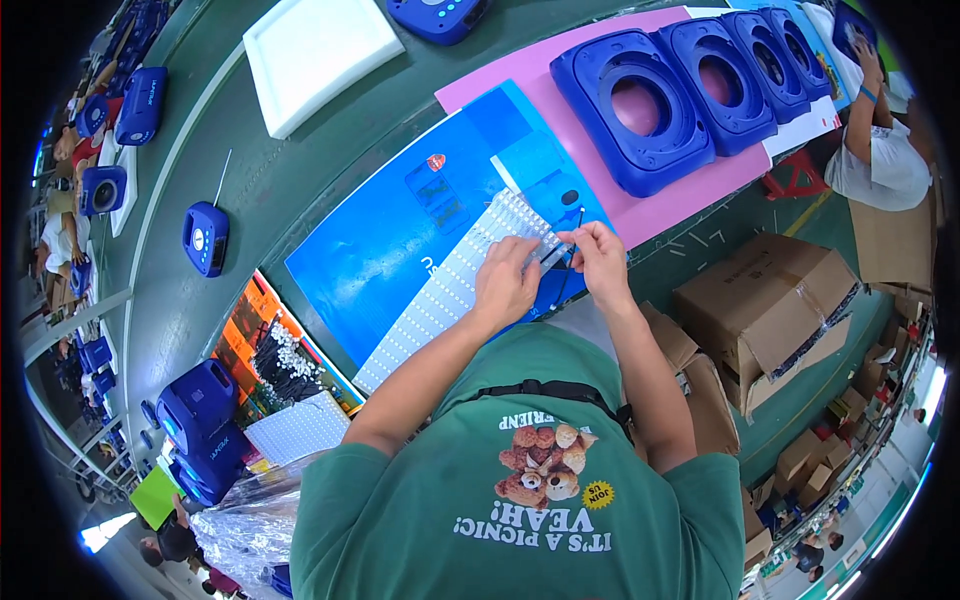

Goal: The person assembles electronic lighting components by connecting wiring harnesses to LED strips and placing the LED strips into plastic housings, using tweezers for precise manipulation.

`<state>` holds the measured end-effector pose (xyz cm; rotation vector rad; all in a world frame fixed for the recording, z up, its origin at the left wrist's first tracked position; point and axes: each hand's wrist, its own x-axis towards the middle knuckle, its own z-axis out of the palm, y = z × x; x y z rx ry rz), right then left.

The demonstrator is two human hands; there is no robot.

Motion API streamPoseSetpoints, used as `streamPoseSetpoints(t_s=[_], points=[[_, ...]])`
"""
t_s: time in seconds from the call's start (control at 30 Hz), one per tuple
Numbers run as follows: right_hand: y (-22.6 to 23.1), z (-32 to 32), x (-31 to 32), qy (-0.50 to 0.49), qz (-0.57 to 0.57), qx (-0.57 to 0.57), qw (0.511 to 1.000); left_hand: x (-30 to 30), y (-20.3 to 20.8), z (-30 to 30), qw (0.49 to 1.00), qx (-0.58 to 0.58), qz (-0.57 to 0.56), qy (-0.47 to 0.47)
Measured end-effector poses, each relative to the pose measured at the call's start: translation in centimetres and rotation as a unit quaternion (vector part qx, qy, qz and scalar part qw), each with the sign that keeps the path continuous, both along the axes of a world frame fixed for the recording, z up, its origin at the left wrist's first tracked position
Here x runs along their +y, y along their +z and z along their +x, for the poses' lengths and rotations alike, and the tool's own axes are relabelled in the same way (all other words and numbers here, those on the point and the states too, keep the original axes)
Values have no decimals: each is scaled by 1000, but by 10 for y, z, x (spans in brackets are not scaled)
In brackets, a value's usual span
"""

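The left hand [503, 283] lay palm down on a long white strip [450, 290] dotted with rows of small pieces, its fingers spread and pressing the strip's far end flat rather than closing round it. The right hand [598, 262], just beside the left and almost touching it at the fingertips, pinched a small pale piece [556, 250] between thumb and forefinger at that same end of the strip; what the piece was could not be told. A thin black wire [575, 245] ran up past the right hand's fingers and down below them, too fine to tell whether it was gripped. The strip stretched from under the left hand back toward the person's left elbow, lying on a blue sheet [390, 240] that spread out beyond and to the left of both hands. Past the right hand, a pink sheet [520, 90] carried a row of blue housings [640, 105] with round openings, standing one behind another. Well beyond the left hand, on the green worktop [200, 300], sat a white tray [320, 50] and a small blue unit [205, 238] with a thin aerial. Near the left elbow lay a bin of black parts [285, 365] and a white dotted pad [300, 428], with more blue units [200, 425] past them. To the right of the right arm stood open cardboard boxes [770, 310], and another person [880, 150] sat beyond them at the far end of the worktop.
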<state>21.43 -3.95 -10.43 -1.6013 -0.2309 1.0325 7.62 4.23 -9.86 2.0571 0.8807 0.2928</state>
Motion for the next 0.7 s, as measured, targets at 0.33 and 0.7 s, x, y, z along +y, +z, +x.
streamPoseSetpoints(t_s=[0.33,0.7], points=[[22,-8,-22,6,42,-59,997,10,-17,13,950,-82,-296,54],[17,-22,-11,157,-58,-463,871,12,-8,15,994,-65,-85,21]])
